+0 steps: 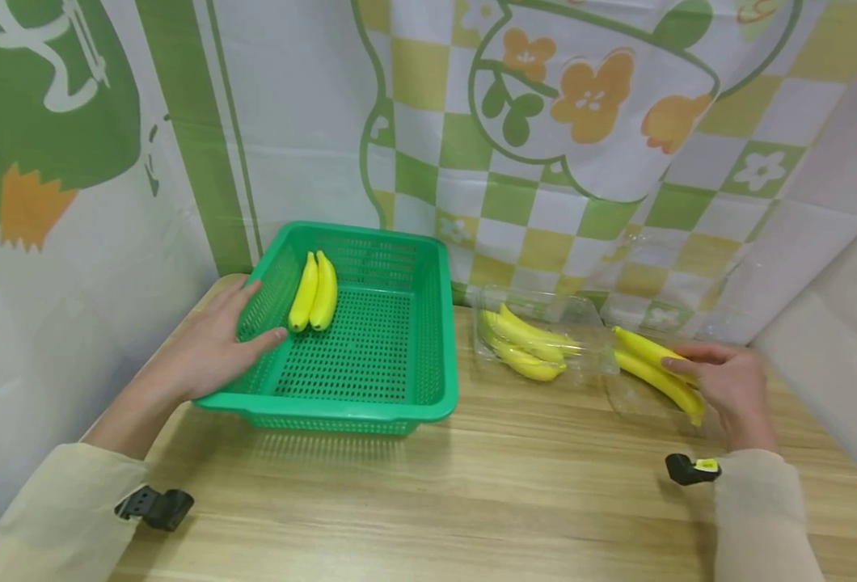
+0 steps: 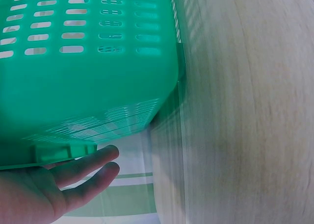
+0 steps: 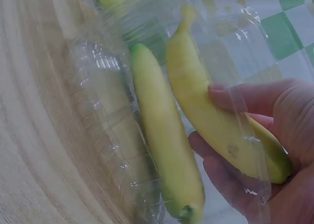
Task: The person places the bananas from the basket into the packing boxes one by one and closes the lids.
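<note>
Resting over the left rim of a green plastic basket [image 1: 432, 412], my left hand [image 1: 217, 339] has its thumb across the inner side. In the left wrist view, two fairly straight fingers [image 2: 91, 165] hang outside the basket wall. Two yellow bananas [image 1: 314, 295] lie side by side inside, toward the far left. With thumb and fingers, my right hand [image 1: 734, 388] grips a banana [image 3: 196, 87] at a clear plastic box [image 3: 105, 87] on the right. Beside it lies another banana [image 3: 164, 131], its stem end hidden from the head view.
A second clear plastic box [image 1: 596, 323] with several bananas [image 1: 530, 343] stands between the basket and my right hand. Behind the wooden table [image 1: 472, 501] hangs a patterned curtain [image 1: 508, 202]; white fabric [image 1: 850, 323] borders the right side.
</note>
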The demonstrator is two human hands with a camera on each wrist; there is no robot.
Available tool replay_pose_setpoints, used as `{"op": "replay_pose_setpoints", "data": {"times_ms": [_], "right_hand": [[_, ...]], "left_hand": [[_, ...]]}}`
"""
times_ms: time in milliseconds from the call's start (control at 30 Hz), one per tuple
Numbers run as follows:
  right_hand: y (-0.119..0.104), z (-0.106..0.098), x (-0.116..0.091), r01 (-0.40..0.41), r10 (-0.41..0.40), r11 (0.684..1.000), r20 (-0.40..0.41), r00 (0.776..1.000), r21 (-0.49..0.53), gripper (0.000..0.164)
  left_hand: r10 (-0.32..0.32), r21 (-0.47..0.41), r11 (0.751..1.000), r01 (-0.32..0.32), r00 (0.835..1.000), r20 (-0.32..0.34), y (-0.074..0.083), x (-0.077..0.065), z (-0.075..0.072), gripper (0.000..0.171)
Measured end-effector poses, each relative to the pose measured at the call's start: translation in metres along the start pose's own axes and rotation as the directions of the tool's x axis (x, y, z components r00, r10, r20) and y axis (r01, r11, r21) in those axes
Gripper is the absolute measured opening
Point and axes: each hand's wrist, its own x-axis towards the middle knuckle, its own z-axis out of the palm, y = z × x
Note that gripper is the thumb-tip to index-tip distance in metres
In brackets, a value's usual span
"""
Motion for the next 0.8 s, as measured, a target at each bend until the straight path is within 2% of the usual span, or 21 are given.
{"op": "replay_pose_setpoints", "data": {"times_ms": [200, 533, 800], "right_hand": [[-0.0002, 0.0027, -0.0015, 0.012, -0.013, 0.999, -0.019, 1.000, -0.051, 0.070], [0.0009, 0.0064, 0.0000, -0.019, 0.017, 0.997, -0.032, 0.999, -0.069, 0.065], [-0.0006, 0.0068, 0.0014, -0.042, 0.040, 0.998, -0.028, 0.999, -0.049, 0.067]], "left_hand": [[0.002, 0.007, 1.000, -0.002, 1.000, -0.002, 0.0011, 0.0000, -0.0006, 0.093], [0.000, 0.003, 1.000, 0.000, 1.000, 0.002, 0.0008, -0.0004, -0.0001, 0.094], [0.002, 0.002, 1.000, -0.002, 1.000, -0.001, 0.0012, 0.0004, -0.0007, 0.093]]}}
